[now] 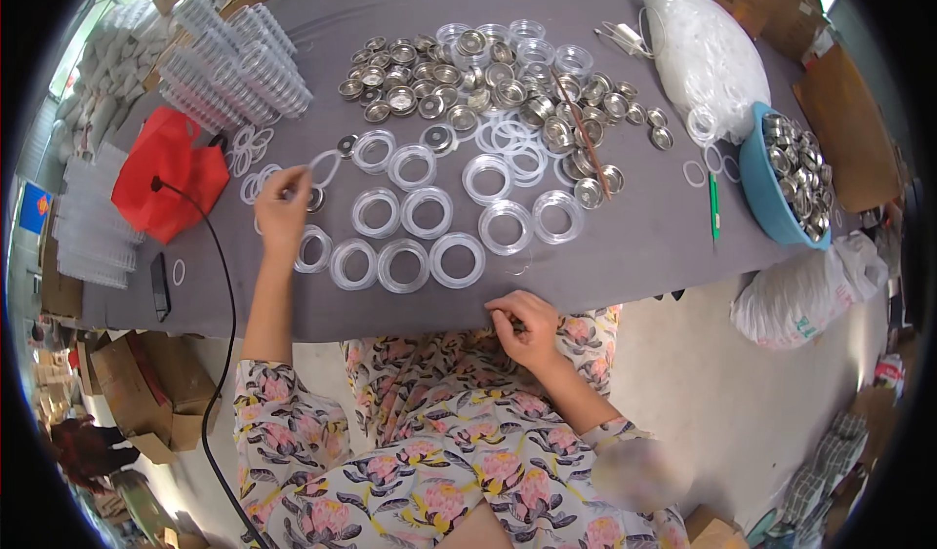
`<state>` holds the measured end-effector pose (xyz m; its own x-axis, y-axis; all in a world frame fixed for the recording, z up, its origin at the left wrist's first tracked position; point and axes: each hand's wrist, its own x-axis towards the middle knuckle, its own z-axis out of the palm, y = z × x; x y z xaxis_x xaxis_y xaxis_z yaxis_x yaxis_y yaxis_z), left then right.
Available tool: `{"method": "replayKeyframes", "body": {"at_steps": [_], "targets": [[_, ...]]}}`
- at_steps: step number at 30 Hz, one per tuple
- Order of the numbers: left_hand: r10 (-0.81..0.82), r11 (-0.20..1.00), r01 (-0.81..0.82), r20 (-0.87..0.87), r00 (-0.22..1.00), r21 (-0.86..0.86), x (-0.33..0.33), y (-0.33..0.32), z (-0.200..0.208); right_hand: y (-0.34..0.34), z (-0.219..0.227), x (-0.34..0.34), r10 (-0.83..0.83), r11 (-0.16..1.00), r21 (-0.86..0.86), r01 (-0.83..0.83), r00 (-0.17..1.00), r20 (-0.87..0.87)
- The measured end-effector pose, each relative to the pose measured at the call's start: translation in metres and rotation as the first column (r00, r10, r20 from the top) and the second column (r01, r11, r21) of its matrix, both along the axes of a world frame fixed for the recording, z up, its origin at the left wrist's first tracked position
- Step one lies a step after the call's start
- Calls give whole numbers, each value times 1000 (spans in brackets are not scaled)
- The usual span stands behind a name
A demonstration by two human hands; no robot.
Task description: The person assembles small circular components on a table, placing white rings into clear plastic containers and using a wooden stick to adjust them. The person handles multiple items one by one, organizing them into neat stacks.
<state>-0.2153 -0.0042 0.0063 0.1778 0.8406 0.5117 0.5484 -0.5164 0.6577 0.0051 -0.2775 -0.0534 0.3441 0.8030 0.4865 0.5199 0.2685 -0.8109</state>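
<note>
My left hand (281, 212) reaches over the left part of the table, its fingers pinched on a thin white ring (325, 169) that stands tilted. Just beside those fingers lies a small silver metal cup (315, 199). Clear plastic ring-shaped cases (402, 265) are laid out in loose rows between my hands. My right hand (527, 326) is at the table's front edge with curled fingers; whatever is inside them is hidden. More flat white rings (262, 183) lie left of my left hand, and others (512, 139) are heaped beyond the cases.
Silver metal cups (420, 76) are piled at the back, with a brown stick (583, 134) across them. A blue basin (766, 193) of cups, a white plastic bag (708, 56) and a green pen (713, 207) are right. Left are a red bag (166, 173), a black cable (226, 285) and stacked clear cases (234, 71).
</note>
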Motion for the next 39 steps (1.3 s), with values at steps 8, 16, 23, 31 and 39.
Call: {"method": "replayKeyframes", "body": {"at_steps": [8, 16, 23, 31, 39], "targets": [[-508, 582, 673, -442, 740, 456, 132, -80, 12, -2, 3, 3, 1, 1000, 25, -1, 1000, 18], [-608, 445, 886, -684, 404, 128, 144, -99, -9, -2, -1, 3, 3, 1000, 11, -3, 1000, 20], [-672, 425, 905, -681, 290, -35, 144, -101, 3, -2, -1, 3, 2, 1000, 9, -2, 1000, 15], [-553, 832, 531, -161, 817, -163, 76, -38, 29, -4, 2, 3, -15, 1000, 18, 15, 1000, -2], [127, 990, -140, -541, 831, 16, -107, 43, -65, 0, -1, 1, -31, 999, 41, 30, 999, 27]]}}
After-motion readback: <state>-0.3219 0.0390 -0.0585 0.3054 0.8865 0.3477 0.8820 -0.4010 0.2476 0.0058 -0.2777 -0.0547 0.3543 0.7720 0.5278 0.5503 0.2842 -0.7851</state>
